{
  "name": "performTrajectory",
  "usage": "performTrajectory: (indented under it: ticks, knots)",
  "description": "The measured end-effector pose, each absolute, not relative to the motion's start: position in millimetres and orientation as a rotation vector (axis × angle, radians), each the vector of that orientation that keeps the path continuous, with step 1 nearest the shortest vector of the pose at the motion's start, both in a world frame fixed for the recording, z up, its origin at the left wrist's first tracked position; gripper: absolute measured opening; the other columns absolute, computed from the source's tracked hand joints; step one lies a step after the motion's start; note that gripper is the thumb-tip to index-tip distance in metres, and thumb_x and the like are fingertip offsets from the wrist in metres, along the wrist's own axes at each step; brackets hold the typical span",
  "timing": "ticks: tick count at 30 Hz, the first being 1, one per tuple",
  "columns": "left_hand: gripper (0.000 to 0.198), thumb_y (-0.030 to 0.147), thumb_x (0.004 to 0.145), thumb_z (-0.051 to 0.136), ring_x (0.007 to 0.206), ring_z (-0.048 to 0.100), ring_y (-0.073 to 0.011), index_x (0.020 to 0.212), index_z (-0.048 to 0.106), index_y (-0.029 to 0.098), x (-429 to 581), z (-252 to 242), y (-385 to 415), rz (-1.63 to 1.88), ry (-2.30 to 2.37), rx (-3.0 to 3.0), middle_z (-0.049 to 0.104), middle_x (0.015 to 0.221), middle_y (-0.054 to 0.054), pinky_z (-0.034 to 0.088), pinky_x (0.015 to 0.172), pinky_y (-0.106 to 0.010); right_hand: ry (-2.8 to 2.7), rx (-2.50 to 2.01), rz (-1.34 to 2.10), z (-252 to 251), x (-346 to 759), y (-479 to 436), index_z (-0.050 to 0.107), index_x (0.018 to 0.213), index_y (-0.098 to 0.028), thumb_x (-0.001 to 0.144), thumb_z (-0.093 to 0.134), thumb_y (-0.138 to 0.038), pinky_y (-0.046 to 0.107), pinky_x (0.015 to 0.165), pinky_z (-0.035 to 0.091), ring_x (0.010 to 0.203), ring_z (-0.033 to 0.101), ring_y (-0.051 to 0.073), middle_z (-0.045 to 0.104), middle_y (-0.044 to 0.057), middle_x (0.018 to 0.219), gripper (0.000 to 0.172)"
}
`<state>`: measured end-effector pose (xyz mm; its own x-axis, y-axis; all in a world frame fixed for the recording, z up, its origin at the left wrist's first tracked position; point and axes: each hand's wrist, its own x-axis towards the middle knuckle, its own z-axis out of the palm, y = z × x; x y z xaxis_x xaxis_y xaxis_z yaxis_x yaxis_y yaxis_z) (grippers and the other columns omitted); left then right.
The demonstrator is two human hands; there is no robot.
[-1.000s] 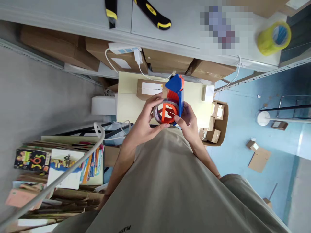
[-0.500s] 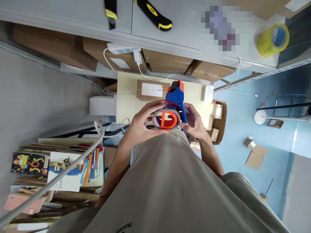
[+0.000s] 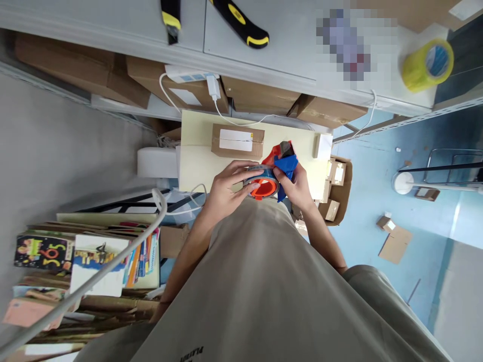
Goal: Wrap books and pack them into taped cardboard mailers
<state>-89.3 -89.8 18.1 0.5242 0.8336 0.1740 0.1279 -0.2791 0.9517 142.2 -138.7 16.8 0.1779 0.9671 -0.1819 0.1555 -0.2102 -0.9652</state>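
I hold a blue and orange tape dispenser (image 3: pixel 279 163) close to my chest, with a roll of tape (image 3: pixel 263 183) on its orange hub. My left hand (image 3: pixel 226 188) is curled round the left side of the roll, fingers pressed on its rim. My right hand (image 3: pixel 298 186) grips the blue body of the dispenser from the right, thumb on top. The dispenser is tipped with its head pointing up and to the right. Below it lies a pale yellow table (image 3: pixel 196 156) with a small cardboard box (image 3: pixel 237 141) bearing a white label.
A grey shelf (image 3: pixel 264 55) overhead carries a yellow tape roll (image 3: pixel 427 64) and black-yellow tool handles (image 3: pixel 241 25). Cardboard boxes (image 3: pixel 264 98) and a power strip (image 3: pixel 188 75) sit under it. Books (image 3: pixel 94 251) are stacked at left. An open carton (image 3: pixel 337 188) stands on the blue floor.
The dispenser has tipped from upright toward the right and sunk lower. The roll now lies flatter, seen more edge-on. Both hands have closed in round it.
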Motion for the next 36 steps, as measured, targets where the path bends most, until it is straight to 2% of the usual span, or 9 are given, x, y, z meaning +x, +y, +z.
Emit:
performTrajectory:
  ticks: [4, 9, 14, 20, 22, 25, 31, 34, 36]
  knots:
    - [0.032, 0.055, 0.105, 0.086, 0.121, 0.083, -0.0255, 0.124, 0.090, 0.030, -84.4, 17.1, -90.5, 0.872, 0.817, 1.675, 0.084, 0.131, -0.011, 0.071, 0.107, -0.040, -1.155, -1.511, 1.184, 12.1, 151.3, -138.8, 0.068, 0.100, -0.026, 0.095, 0.075, -0.085, 0.041, 0.082, 0.061, 0.087, 0.064, 0.023, 0.072, 0.004, 0.093, 0.060]
    - [0.047, 0.063, 0.103, 0.086, 0.118, 0.084, -0.0269, 0.128, 0.086, 0.024, -86.7, 17.2, -91.3, 0.720, 0.979, 1.612, 0.087, 0.130, -0.012, 0.072, 0.093, -0.036, -1.106, -1.483, 1.271, 7.0, 149.4, -141.6, 0.069, 0.104, -0.025, 0.096, 0.076, -0.082, 0.043, 0.091, 0.061, 0.093, 0.068, 0.024, 0.076, 0.005, 0.101, 0.058]
    - [0.040, 0.060, 0.106, 0.082, 0.130, 0.081, -0.0291, 0.125, 0.084, 0.024, -87.6, 27.5, -86.7, 0.630, 0.917, 1.666, 0.084, 0.140, -0.012, 0.073, 0.098, -0.037, -1.088, -1.554, 1.266, 9.1, 140.9, -150.9, 0.069, 0.111, -0.025, 0.099, 0.073, -0.074, 0.043, 0.095, 0.061, 0.098, 0.069, 0.025, 0.078, 0.006, 0.106, 0.051]
    - [0.073, 0.069, 0.105, 0.078, 0.146, 0.073, -0.0345, 0.165, 0.062, 0.031, -70.5, 53.6, -78.1, 0.742, 0.828, 1.600, 0.063, 0.172, -0.013, 0.073, 0.112, -0.046, -1.184, -1.563, 1.284, 20.5, 140.4, -163.6, 0.071, 0.120, -0.026, 0.097, 0.077, -0.061, 0.043, 0.091, 0.062, 0.097, 0.070, 0.027, 0.079, 0.005, 0.108, 0.042]
    - [0.078, 0.071, 0.103, 0.081, 0.146, 0.073, -0.0354, 0.167, 0.060, 0.033, -63.7, 58.9, -79.7, 0.740, 0.814, 1.616, 0.060, 0.175, -0.013, 0.073, 0.111, -0.045, -1.155, -1.530, 1.292, 21.5, 142.4, -166.3, 0.071, 0.119, -0.026, 0.099, 0.073, -0.063, 0.044, 0.092, 0.062, 0.098, 0.070, 0.027, 0.078, 0.005, 0.107, 0.041]
    - [0.084, 0.066, 0.094, 0.093, 0.139, 0.076, -0.0339, 0.164, 0.060, 0.033, -54.9, 58.9, -91.2, 0.757, 0.907, 1.671, 0.066, 0.168, -0.013, 0.073, 0.110, -0.046, -1.073, -1.516, 1.258, 20.8, 145.1, -169.5, 0.070, 0.114, -0.026, 0.102, 0.070, -0.067, 0.047, 0.095, 0.063, 0.097, 0.070, 0.027, 0.077, 0.005, 0.104, 0.043]
    - [0.069, 0.058, 0.095, 0.095, 0.133, 0.082, -0.0317, 0.153, 0.070, 0.027, -55.8, 37.9, -114.9, 0.688, 1.006, 1.609, 0.081, 0.149, -0.012, 0.070, 0.117, -0.047, -0.978, -1.585, 1.179, 21.5, 147.4, -174.7, 0.070, 0.127, -0.029, 0.102, 0.073, -0.074, 0.050, 0.104, 0.065, 0.113, 0.074, 0.032, 0.079, 0.007, 0.113, 0.051]
    - [0.064, 0.062, 0.097, 0.092, 0.136, 0.081, -0.0332, 0.147, 0.076, 0.025, -64.6, 25.2, -117.9, 0.648, 0.994, 1.538, 0.082, 0.149, -0.014, 0.069, 0.119, -0.046, -0.989, -1.591, 1.198, 18.4, 147.3, -177.1, 0.070, 0.126, -0.028, 0.103, 0.073, -0.073, 0.050, 0.104, 0.066, 0.110, 0.074, 0.031, 0.079, 0.007, 0.113, 0.051]
    - [0.061, 0.065, 0.098, 0.090, 0.129, 0.084, -0.0325, 0.141, 0.079, 0.022, -67.8, 16.6, -121.4, 0.646, 1.032, 1.484, 0.084, 0.144, -0.014, 0.071, 0.113, -0.045, -0.986, -1.609, 1.196, 14.4, 145.2, -178.3, 0.070, 0.125, -0.028, 0.103, 0.073, -0.072, 0.050, 0.103, 0.066, 0.110, 0.075, 0.031, 0.080, 0.007, 0.112, 0.049]
